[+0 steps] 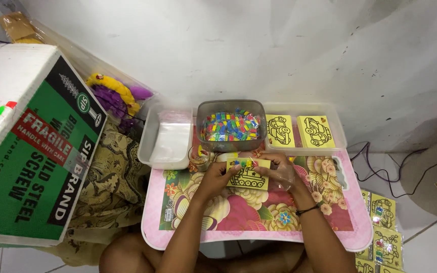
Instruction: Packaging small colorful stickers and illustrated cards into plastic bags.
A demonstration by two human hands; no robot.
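Note:
My left hand (217,177) and my right hand (278,172) both grip a small yellow card (248,175) with a black tank outline, held over the flowered pink lap table (259,222). A row of small coloured pieces lies along the card's top edge. Just behind the card stands a grey tub (231,126) full of small coloured pieces. My right wrist wears a dark band.
A clear tray (304,131) at the back right holds two yellow outline cards. Another clear tray (167,139) at the back left holds plastic bags. A large cardboard box (26,146) stands on the left. Bagged yellow cards (383,227) lie on the floor, right.

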